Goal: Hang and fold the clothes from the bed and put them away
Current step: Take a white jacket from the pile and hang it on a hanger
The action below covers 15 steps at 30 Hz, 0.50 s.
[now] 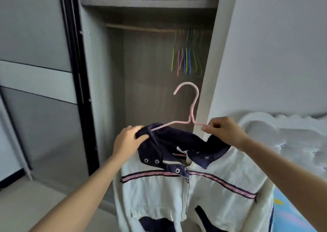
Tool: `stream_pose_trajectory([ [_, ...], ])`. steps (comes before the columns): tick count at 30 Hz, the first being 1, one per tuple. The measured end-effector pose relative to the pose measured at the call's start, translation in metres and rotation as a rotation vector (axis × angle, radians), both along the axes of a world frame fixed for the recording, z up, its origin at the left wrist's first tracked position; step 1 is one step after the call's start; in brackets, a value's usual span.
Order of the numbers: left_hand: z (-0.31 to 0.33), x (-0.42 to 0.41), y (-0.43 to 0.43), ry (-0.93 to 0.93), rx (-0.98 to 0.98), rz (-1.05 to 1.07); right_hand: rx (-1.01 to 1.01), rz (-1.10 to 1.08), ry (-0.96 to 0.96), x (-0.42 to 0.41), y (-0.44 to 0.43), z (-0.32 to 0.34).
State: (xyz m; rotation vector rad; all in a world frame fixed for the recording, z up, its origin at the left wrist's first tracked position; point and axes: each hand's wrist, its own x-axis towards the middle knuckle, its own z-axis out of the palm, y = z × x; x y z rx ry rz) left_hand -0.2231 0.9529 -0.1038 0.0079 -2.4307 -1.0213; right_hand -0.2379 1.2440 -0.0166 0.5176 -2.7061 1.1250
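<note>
Closest, the left hand (127, 139) grips the navy collar of a white zip jacket with striped chest band (177, 192), while the right hand (223, 131) pinches the bare arm of the pink wire hanger (190, 106) threaded into it. Behind, coloured empty hangers (185, 58) dangle from the rail (141, 28) in the open grey wardrobe (150, 3).

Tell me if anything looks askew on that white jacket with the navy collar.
The white zip-front jacket sits only half on the pink wire hanger: one hanger arm runs under the bunched navy collar that the left hand grips, while the other arm is bare, pinched by the right hand.
</note>
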Motion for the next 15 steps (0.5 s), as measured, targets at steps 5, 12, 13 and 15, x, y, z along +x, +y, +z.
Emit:
stream_pose_trajectory([
  [5, 0.005, 0.011, -0.066, 0.028, -0.277, 0.134, 0.028, -0.019, 0.077, -0.005, -0.083, 0.000],
  [12, -0.003, -0.002, -0.104, -0.037, -0.398, 0.122, 0.029, -0.031, 0.103, -0.038, -0.153, -0.001],
  [13, -0.005, -0.008, -0.107, -0.070, -0.393, 0.125, 0.036, -0.031, 0.102, -0.046, -0.159, -0.002],
  [15, -0.001, -0.023, -0.114, -0.112, -0.383, 0.130, 0.065, -0.032, 0.096, -0.067, -0.173, 0.000],
])
